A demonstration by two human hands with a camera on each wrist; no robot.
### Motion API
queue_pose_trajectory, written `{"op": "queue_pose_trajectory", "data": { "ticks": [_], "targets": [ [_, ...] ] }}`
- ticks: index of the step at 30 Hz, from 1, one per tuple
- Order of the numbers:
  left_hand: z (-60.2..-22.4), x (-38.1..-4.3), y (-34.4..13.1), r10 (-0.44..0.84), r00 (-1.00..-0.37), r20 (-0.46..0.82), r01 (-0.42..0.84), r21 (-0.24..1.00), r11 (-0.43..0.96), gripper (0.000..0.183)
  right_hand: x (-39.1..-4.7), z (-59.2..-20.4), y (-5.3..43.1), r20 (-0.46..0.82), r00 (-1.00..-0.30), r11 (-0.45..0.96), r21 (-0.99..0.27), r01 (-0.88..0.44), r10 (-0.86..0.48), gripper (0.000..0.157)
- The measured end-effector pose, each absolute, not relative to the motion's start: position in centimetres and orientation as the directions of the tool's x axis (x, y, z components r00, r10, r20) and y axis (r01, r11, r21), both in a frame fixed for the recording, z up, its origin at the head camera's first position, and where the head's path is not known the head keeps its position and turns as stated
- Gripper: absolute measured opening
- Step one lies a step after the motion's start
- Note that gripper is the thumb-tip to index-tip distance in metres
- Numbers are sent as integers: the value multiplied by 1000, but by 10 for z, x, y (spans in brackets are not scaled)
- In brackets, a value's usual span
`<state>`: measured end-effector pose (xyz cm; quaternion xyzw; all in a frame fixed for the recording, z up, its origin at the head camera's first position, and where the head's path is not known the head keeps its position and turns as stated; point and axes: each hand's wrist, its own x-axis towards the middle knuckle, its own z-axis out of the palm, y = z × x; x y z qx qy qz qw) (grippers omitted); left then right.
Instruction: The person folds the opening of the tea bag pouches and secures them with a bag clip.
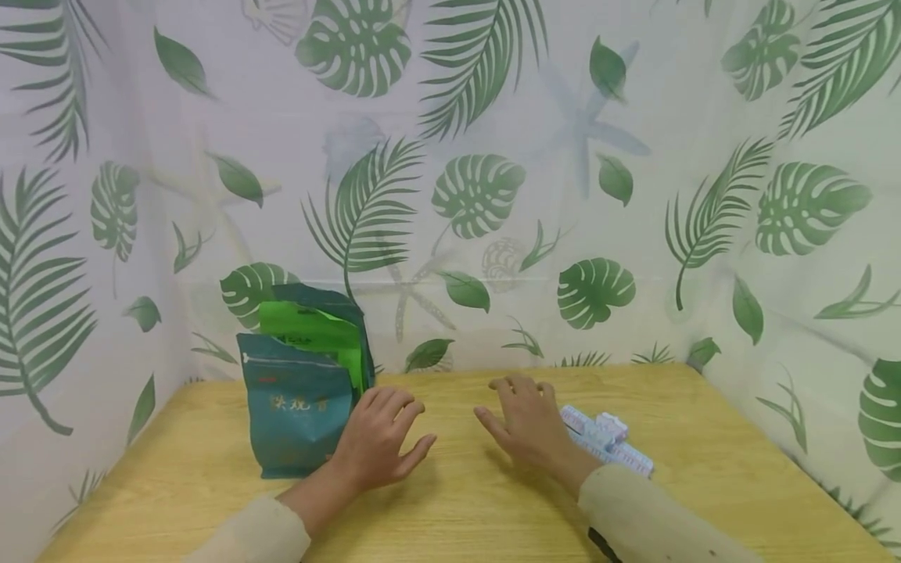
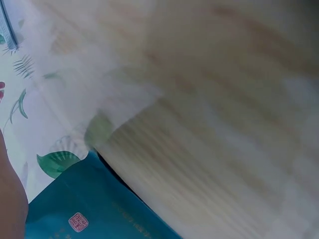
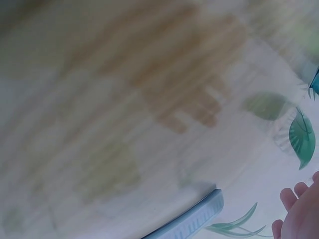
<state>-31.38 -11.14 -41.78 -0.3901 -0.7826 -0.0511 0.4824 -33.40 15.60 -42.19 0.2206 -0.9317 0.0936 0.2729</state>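
In the head view my left hand (image 1: 380, 438) hovers beside a teal tea pouch (image 1: 299, 422), fingers loosely bent and holding nothing. Behind that pouch stand a bright green pouch (image 1: 310, 322) and a darker teal pouch (image 1: 317, 297). My right hand (image 1: 528, 422) is over the table's middle, also without anything in its fingers. Just right of it lie several pale blue and pink plastic bag clips (image 1: 629, 456), partly hidden by the wrist. The left wrist view has the teal pouch (image 2: 94, 204) at the bottom; a pale blue clip (image 3: 194, 216) shows in the right wrist view.
Both hands are above a yellow wood-grain table (image 1: 718, 469). A white curtain (image 1: 450, 102) with green leaf prints surrounds it at the back and sides. The pouches stand at the table's left, near the back, and the clips lie to the right.
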Motion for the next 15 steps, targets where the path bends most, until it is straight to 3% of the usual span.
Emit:
{"op": "queue_pose_trajectory", "data": {
  "ticks": [15],
  "targets": [
    [-418, -299, -125, 535, -208, 819, 712, -249, 657, 42, -333, -422, 141, 549, -750, 872, -76, -484, -369, 50]
  ]
}}
